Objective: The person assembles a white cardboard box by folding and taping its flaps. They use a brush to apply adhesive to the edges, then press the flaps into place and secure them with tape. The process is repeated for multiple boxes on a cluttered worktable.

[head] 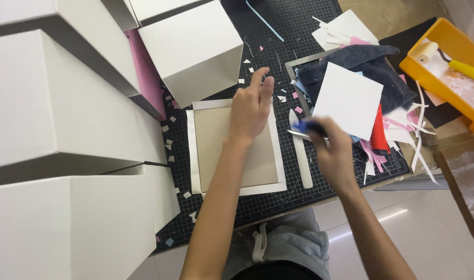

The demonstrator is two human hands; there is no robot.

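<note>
Black cutting mat (299, 31) over pale floor tiles (429, 228), left hand (251, 109) spread on board (231, 150), right hand (333, 150) gripping blue scissors (305, 128)

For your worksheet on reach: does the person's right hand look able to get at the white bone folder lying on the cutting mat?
Probably yes. The right hand, gripping a blue-handled blade, hovers just over the white bone folder. Nothing lies between them, though that grip is occupied.

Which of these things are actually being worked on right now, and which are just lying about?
In use:
left hand pressing the brown board on its white sheet
right hand holding a blue-handled tool
cutting mat beneath

Lying about:
white boxes
white bone folder
dark cloth
yellow tray
paper scraps
</note>
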